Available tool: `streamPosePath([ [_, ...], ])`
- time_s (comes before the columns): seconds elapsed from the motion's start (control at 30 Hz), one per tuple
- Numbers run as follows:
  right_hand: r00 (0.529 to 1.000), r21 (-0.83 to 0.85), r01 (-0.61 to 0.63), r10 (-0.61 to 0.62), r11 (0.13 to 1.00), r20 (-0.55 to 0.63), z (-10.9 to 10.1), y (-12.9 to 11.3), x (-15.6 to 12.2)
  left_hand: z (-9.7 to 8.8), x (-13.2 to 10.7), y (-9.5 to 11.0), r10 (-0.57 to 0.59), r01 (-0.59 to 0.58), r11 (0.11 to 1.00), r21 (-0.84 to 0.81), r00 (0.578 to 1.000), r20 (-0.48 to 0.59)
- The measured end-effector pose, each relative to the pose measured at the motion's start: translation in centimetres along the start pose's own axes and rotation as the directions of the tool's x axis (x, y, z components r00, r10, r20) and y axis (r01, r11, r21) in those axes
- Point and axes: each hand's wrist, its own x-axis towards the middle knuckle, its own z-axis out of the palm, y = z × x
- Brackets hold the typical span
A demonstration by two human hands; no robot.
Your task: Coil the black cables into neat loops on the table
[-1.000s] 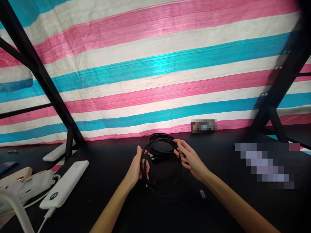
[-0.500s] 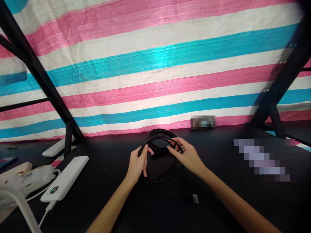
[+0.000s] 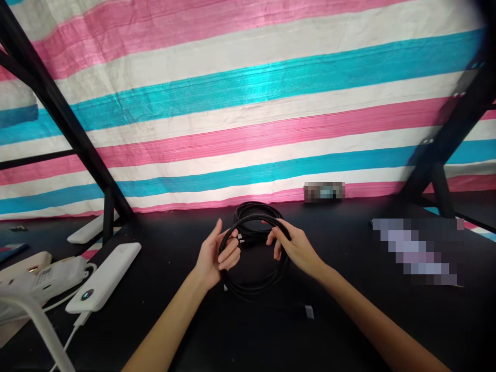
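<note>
A coiled black cable (image 3: 253, 295) is held between my two hands over the black table. My left hand (image 3: 217, 253) has its fingers wrapped round the left side of the loops, with the thumb raised. Opposite it, my right hand (image 3: 292, 242) is closed round the upper right of the same coil. One end of the cable, a pale connector (image 3: 309, 312), lies on the table to the lower right of the loops. Behind the held coil rests a second black cable coil (image 3: 243, 206), partly hidden by it.
To the left, a white power bank (image 3: 104, 279) with a cord plugged in lies beside a white power strip (image 3: 58, 279). Black frame posts (image 3: 87, 152) rise at both sides. A striped sheet (image 3: 248, 119) hangs behind the black table (image 3: 174, 320).
My left fingers have curled round the coil and the thumb has lifted off it. My right fingers have bent inward round the loops. The cable loops are gathered closer together.
</note>
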Motion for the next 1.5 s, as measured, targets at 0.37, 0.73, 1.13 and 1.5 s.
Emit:
streamPosePath([
  [0.37,0.919,0.443,0.137,0.054,0.886,-0.391,-3.4,-1.5,1.3,-0.3,-0.2,2.9,0.261,-0.318,0.936,-0.150,0.914,-0.310],
  [0.73,0.725,0.651,0.326,0.261,0.685,-0.638,-8.7,-3.0,1.8,-2.8,-1.2,5.9,0.737,-0.649,0.644,0.405,0.384,-0.557],
  [1.13,0.670,0.659,0.512,0.225,0.551,-0.708,-12.6,-2.9,1.2,-2.7,-1.8,6.7,0.827,-0.613,0.413,0.674,-0.057,-0.559],
  [1.5,0.911,0.880,0.362,0.084,0.308,-0.404,-13.5,-2.7,0.4,-2.8,-1.7,6.6,0.818,-0.610,0.436,0.662,-0.039,-0.574],
])
